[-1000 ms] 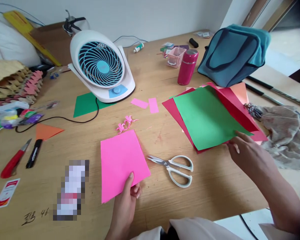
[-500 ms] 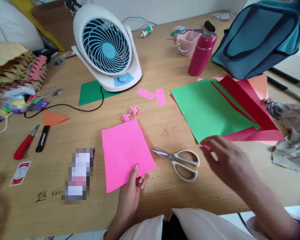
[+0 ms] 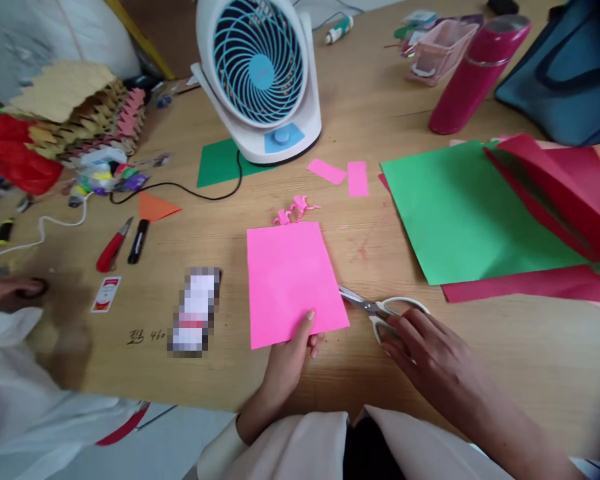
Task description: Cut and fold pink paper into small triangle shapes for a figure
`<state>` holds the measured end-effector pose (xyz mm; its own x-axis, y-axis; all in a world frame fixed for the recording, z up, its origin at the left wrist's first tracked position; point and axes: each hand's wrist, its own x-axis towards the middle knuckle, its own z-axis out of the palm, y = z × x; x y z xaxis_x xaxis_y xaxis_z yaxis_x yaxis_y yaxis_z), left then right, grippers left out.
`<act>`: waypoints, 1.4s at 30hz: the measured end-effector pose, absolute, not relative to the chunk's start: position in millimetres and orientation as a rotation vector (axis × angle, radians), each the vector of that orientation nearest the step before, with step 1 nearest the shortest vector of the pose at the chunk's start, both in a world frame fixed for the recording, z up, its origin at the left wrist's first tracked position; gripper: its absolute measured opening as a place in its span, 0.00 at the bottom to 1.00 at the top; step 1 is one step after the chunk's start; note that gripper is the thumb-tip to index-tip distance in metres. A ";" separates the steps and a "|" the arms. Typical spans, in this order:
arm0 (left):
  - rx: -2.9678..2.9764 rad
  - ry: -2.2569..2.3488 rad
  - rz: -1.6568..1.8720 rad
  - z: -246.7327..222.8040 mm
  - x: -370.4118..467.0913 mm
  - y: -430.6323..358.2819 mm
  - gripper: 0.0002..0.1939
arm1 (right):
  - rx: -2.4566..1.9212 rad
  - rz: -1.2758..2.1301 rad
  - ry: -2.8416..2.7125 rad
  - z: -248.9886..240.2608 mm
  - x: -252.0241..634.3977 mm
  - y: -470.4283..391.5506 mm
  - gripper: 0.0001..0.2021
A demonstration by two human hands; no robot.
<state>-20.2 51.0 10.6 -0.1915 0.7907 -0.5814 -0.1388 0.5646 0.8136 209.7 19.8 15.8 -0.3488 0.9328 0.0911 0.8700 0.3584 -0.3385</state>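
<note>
My left hand (image 3: 295,353) pinches the near edge of a bright pink sheet of paper (image 3: 293,280), thumb on top and fingers underneath. To the right of the sheet lie white-handled scissors (image 3: 367,307), blades pointing left and their tips close to the paper's edge. My right hand (image 3: 425,347) has its fingers closed on the scissors' handles; part of the lower loop is hidden behind them. Just beyond the sheet's far edge sit small pink paper cut-outs (image 3: 300,205). Two pink paper rectangles (image 3: 357,179) lie farther back.
A fan (image 3: 260,73) stands at the back. Green paper (image 3: 475,220) and red sheets lie right, near a magenta flask (image 3: 480,73) and blue bag (image 3: 565,73). Left are a phone (image 3: 195,310), black marker (image 3: 139,241) and red knife (image 3: 113,248). Another person's hand (image 3: 10,288) is at far left.
My right hand has moved left from beside the green paper onto the scissors' handles. The view has turned left, bringing another person's hand and sleeve in. My left hand still holds the pink sheet.
</note>
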 end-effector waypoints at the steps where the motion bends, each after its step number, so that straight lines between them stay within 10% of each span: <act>1: 0.607 1.532 0.902 8.9 -20.9 50.1 0.21 | -1.612 0.352 -2.328 14.1 210.9 19.7 0.05; 42: 1.224 1.404 0.502 28.9 -47.5 58.3 0.22 | -2.075 -0.118 -1.916 -1.7 284.6 102.9 0.16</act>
<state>-47.5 58.3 28.9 0.1932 0.8677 -0.4581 0.3800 0.3643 0.8503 284.6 102.9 -1.7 0.1002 0.9577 0.2697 0.9835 -0.0544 -0.1723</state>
